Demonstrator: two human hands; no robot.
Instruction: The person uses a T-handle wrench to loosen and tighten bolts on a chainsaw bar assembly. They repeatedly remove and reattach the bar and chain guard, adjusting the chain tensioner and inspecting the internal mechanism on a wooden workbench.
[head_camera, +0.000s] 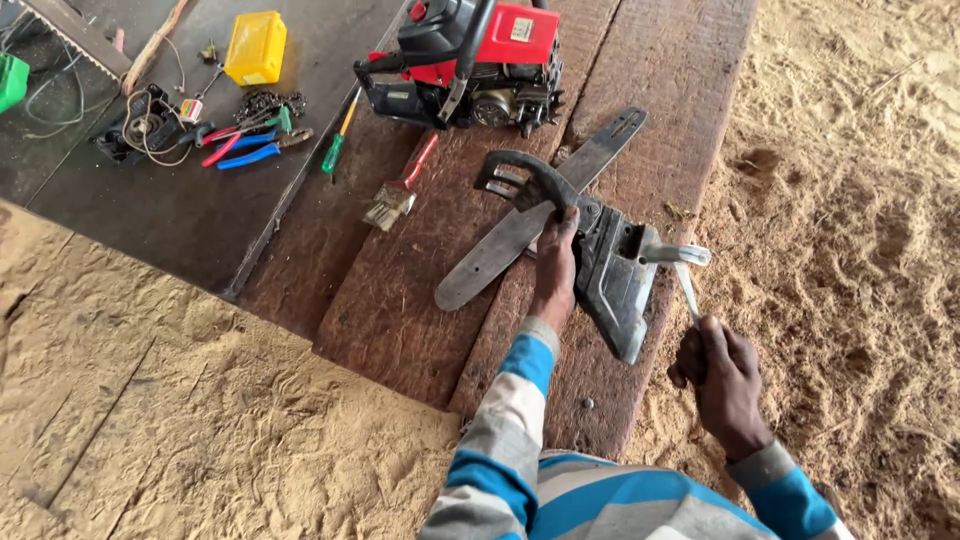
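From the head camera, the left hand (556, 262) presses down on a dark grey chainsaw side cover (610, 275) that lies on the wooden planks (400, 300) near their right edge, fingers closed over the cover's upper end where the curved black hand guard (520, 178) joins it. The right hand (722, 375) is out past the planks' right edge, fist closed around the handle of a slim metal tool (688, 285) — its shaft runs up to a silvery T-shaped socket wrench (675, 254) that sits in the cover's right side. Whether tool and wrench are one piece I cannot tell.

Under the cover, a grey guide bar (530, 225) lies slantwise across the planks, its slotted end pointing to the far right, its rounded tip toward the near left. At the far edge stands the red and black chainsaw body (470, 60). Just left of it lie a green-handled screwdriver (336, 145) and a red-handled brush (398, 190). Further left, on the darker board (180, 220), lie blue and red pliers (245, 148), a saw chain (265, 102) in a heap, a yellow box (255, 47) and a black part with wires (140, 128). Sawdust (200, 430) covers the ground all round — both sleeves are striped blue and grey.
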